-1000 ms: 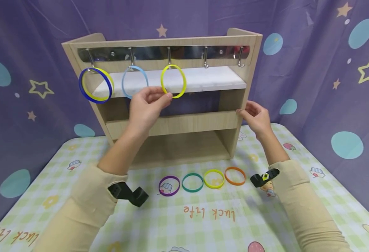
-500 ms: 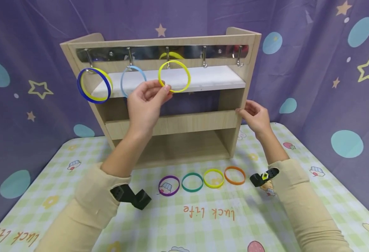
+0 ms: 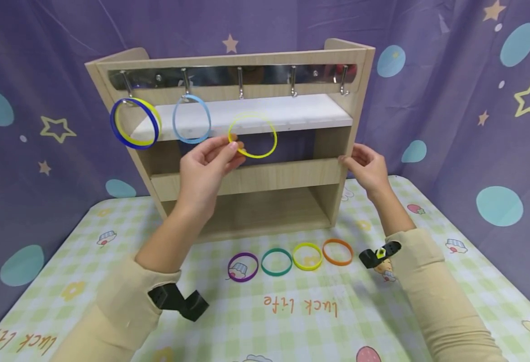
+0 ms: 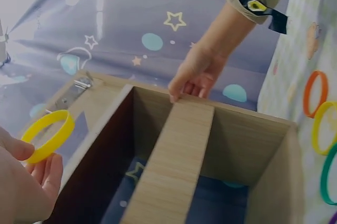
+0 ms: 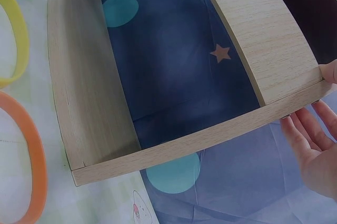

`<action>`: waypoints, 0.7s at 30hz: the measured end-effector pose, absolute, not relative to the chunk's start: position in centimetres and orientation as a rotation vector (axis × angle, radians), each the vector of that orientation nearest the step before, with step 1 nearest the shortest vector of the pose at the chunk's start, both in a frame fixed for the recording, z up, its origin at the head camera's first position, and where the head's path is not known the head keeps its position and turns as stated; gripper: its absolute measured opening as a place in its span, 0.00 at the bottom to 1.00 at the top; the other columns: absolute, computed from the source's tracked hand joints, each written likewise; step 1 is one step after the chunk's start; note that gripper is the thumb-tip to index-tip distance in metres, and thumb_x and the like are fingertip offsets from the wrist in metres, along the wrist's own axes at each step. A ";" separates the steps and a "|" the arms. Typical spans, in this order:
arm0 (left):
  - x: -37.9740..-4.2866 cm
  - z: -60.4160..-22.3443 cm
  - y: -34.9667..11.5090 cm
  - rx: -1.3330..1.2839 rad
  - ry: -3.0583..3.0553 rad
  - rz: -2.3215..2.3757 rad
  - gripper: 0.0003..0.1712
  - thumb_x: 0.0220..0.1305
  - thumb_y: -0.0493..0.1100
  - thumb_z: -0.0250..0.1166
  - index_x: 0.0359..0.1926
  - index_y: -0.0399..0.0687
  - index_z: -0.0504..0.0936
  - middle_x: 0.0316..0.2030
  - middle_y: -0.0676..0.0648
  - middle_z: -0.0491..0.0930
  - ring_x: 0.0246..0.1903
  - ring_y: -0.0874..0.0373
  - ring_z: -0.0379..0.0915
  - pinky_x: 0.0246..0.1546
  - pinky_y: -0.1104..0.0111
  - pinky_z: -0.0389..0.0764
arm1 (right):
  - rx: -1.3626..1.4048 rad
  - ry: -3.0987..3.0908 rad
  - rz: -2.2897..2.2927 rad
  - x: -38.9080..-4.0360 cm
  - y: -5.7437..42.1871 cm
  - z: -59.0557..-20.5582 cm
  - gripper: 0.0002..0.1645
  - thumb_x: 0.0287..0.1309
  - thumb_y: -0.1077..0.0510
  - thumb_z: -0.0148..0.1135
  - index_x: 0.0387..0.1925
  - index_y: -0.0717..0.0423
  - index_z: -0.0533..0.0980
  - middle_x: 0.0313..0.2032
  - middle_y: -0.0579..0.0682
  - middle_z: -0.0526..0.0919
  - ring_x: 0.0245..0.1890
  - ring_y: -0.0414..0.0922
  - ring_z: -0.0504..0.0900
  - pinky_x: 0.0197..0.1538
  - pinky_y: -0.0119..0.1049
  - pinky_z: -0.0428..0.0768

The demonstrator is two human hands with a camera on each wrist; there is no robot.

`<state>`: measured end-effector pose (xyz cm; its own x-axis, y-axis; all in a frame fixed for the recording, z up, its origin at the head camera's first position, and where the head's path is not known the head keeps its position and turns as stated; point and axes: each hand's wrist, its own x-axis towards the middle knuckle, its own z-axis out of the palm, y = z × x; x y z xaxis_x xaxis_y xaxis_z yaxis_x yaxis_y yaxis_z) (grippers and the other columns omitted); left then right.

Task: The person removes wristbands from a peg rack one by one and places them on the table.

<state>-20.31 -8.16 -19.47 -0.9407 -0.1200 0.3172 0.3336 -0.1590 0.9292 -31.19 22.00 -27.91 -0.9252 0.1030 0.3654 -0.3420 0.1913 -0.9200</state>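
My left hand [image 3: 203, 173] pinches a thin yellow silicone wristband [image 3: 259, 156] between thumb and fingers. The band is tilted, below and in front of the middle hook [image 3: 241, 90], apart from it. In the left wrist view the same wristband [image 4: 52, 146] shows as a broad loop. My right hand [image 3: 368, 168] grips the right side panel of the small wooden shelf [image 3: 247, 177], thumb at its front edge; in the right wrist view the fingers [image 5: 310, 129] lie along the outer face. A light blue wristband [image 3: 209, 120] hangs on the second hook; blue [image 3: 115, 128] and yellow ones hang on the first.
Purple [image 3: 229, 269], green [image 3: 263, 269], yellow [image 3: 307, 268] and orange [image 3: 337, 263] wristbands lie in a row on the checked tablecloth [image 3: 301, 327]. On the right, two hooks [image 3: 294, 88] carry nothing. A purple patterned curtain [image 3: 265, 25] stands behind.
The yellow wristband was at the middle hook, then rose before the metal strip, and is now lower and tilted, away from the hook. My right hand stays on the panel.
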 end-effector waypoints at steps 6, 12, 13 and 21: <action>-20.4 -21.4 -9.1 -0.159 -1.882 -2.261 0.20 0.67 0.35 0.58 0.57 0.28 0.73 0.29 0.59 0.84 0.35 0.69 0.82 0.46 0.74 0.86 | 0.222 -2.118 1.795 -31.1 21.9 -27.9 0.23 0.56 0.60 0.63 0.54 0.61 0.75 0.29 0.27 0.81 0.33 0.26 0.80 0.39 0.15 0.81; -20.9 -23.0 -10.0 -0.034 -1.938 -2.342 0.22 0.67 0.35 0.58 0.60 0.27 0.70 0.30 0.58 0.83 0.35 0.68 0.81 0.47 0.77 0.85 | 0.220 -2.116 1.795 -31.1 21.9 -27.8 0.23 0.56 0.60 0.63 0.54 0.62 0.74 0.29 0.27 0.81 0.33 0.25 0.80 0.39 0.14 0.81; -20.9 -23.2 -10.2 -0.016 -1.955 -2.346 0.23 0.67 0.35 0.58 0.60 0.27 0.70 0.30 0.58 0.83 0.35 0.68 0.81 0.47 0.77 0.85 | 0.221 -2.116 1.794 -31.1 21.9 -27.8 0.23 0.56 0.60 0.63 0.54 0.62 0.74 0.29 0.26 0.81 0.33 0.25 0.80 0.39 0.14 0.81; -21.0 -25.1 -11.6 0.090 -2.080 -2.372 0.25 0.68 0.38 0.59 0.62 0.29 0.69 0.31 0.56 0.82 0.33 0.68 0.79 0.47 0.78 0.84 | 0.221 -2.115 1.806 -31.2 21.9 -27.9 0.25 0.56 0.61 0.62 0.56 0.64 0.73 0.28 0.27 0.81 0.33 0.25 0.80 0.39 0.15 0.82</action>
